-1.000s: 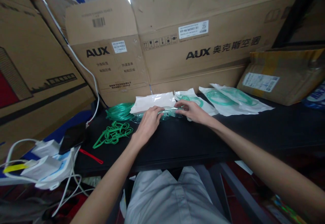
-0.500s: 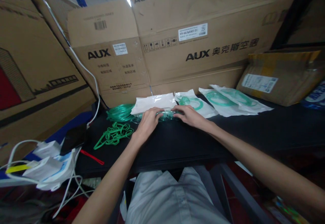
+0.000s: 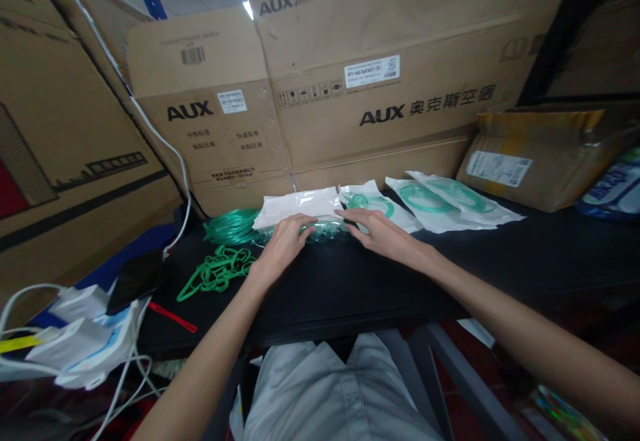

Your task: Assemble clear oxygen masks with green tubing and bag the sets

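Left hand [image 3: 287, 244] and right hand [image 3: 377, 231] at the near edge of a white pouch [image 3: 297, 206], one at each end of a row of clear, pale green plastic pieces [image 3: 326, 231]; pieces and pouch both on the black surface [image 3: 325, 287], pieces in front of the pouch, tubing or fittings, too blurred to say. Left grip: fingers bent forward, thumb a bit apart from the index; right grip much the same, mirrored. Can't tell whether either one pinches the film or pieces or just rests there. Risks: clear film on clear plastic looks slick, so light or uneven pressure could let the pieces slide or spring apart; pulling harder on one side could skew or crease the pouch. Right hand sits close to the next pouch [image 3: 367, 201], with green tubing showing in it, so a wide sweep could nudge that; two more pouches [image 3: 415, 194] [image 3: 467, 194] overlap farther right and could shift along if it gets pushed. Left side: green tubing coil [image 3: 230, 226] just beside the white pouch, tangled green bands [image 3: 219, 271] near the left wrist; a low forearm or wrist could snag the loops and drag them in among the pieces.
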Action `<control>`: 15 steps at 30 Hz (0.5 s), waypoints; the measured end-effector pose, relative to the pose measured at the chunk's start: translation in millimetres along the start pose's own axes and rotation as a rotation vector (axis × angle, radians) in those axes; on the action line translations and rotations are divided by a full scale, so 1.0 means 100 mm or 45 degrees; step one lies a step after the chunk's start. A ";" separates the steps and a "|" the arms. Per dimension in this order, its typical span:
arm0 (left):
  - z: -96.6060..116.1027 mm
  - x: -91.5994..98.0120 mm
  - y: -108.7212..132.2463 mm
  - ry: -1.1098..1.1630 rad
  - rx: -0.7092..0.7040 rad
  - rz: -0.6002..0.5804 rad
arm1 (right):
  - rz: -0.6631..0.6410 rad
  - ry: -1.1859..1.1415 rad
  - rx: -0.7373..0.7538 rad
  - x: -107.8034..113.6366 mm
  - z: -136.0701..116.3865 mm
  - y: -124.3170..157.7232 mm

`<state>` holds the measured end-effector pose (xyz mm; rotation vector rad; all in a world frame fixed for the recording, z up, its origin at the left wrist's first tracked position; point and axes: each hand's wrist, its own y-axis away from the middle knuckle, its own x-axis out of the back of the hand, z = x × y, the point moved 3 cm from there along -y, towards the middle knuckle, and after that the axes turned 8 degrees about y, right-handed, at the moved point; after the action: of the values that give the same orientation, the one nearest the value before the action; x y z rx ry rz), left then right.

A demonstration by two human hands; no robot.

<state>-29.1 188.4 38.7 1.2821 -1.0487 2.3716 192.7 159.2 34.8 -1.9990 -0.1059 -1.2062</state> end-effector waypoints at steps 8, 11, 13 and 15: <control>0.59 -0.05 0.02 0.347 0.070 0.172 | -0.074 0.534 -0.054 0.35 0.58 0.70; 0.82 -0.25 0.03 0.565 0.107 -0.042 | -0.110 0.724 -0.026 0.32 0.62 0.73; 0.88 -0.38 0.04 0.692 0.164 -0.112 | -0.134 0.843 -0.010 0.31 0.60 0.67; 0.88 -0.49 0.05 0.824 0.284 -0.118 | -0.104 0.921 -0.034 0.34 0.56 0.57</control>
<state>52.0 129.0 27.4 0.5139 -0.5266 2.5961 276.5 146.3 14.8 -1.4778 0.1925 -1.9114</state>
